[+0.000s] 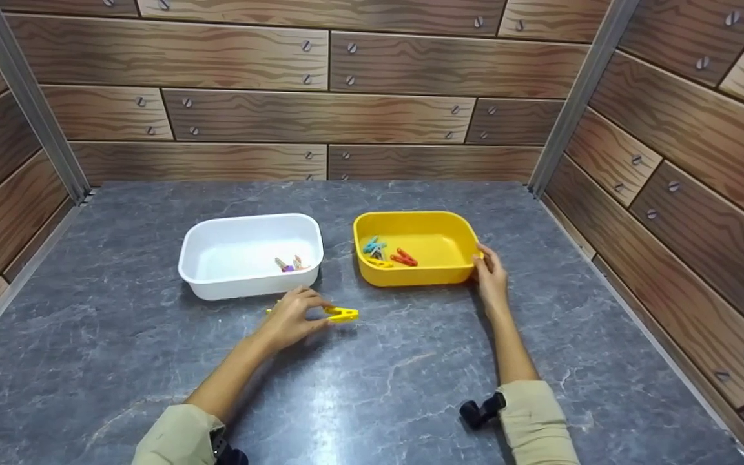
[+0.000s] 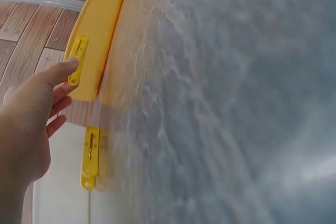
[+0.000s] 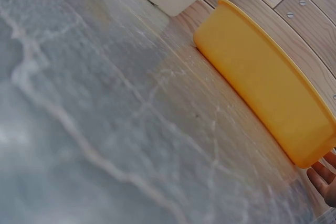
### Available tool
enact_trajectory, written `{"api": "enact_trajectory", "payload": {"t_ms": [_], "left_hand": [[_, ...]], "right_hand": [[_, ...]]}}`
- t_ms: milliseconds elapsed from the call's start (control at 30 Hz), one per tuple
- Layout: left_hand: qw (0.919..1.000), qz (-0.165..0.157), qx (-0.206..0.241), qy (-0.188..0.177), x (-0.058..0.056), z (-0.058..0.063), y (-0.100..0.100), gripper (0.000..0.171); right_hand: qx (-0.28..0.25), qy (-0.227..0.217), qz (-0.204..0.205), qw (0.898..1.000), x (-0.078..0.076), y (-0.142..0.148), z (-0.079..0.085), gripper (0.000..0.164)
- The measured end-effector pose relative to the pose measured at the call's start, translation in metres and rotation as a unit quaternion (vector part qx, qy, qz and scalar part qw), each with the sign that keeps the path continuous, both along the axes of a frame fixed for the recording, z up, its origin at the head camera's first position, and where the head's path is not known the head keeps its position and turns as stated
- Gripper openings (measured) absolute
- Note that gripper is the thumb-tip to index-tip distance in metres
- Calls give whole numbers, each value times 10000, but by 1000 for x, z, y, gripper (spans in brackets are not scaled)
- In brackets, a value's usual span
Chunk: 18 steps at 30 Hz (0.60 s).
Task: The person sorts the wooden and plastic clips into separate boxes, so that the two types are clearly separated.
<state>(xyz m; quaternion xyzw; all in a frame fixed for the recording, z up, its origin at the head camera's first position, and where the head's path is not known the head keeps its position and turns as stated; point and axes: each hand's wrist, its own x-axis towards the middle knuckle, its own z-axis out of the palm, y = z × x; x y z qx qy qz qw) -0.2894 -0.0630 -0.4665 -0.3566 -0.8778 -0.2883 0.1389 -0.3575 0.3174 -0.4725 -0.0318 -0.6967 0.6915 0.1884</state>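
Note:
My left hand pinches a yellow clothespin between thumb and fingers, just above the table in front of the two tubs. A second yellow clothespin is by the white tub's front wall, mostly hidden behind the hand in the head view. My right hand holds the right end of the yellow tub, its fingers at the rim and outer wall. Inside that tub lie a red clothespin, blue clothespins and a yellow clothespin.
The white tub stands left of the yellow one, with a few small multicoloured pieces inside. Both tubs sit on a grey marbled table. Wood-patterned walls enclose the back and sides.

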Motion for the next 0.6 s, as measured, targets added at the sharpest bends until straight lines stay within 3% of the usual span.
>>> {"api": "enact_trajectory", "payload": {"t_ms": [133, 333, 600], "left_hand": [[9999, -41, 37, -99, -3, 4, 6, 25], [9999, -104, 13, 63, -7, 10, 15, 25], [9999, 122, 36, -20, -12, 18, 28, 26]], "right_hand": [[113, -26, -80, 9999, -1, 0, -1, 37], [236, -69, -162, 9996, -2, 0, -1, 37], [164, -13, -106, 9998, -1, 0, -2, 36]]}}
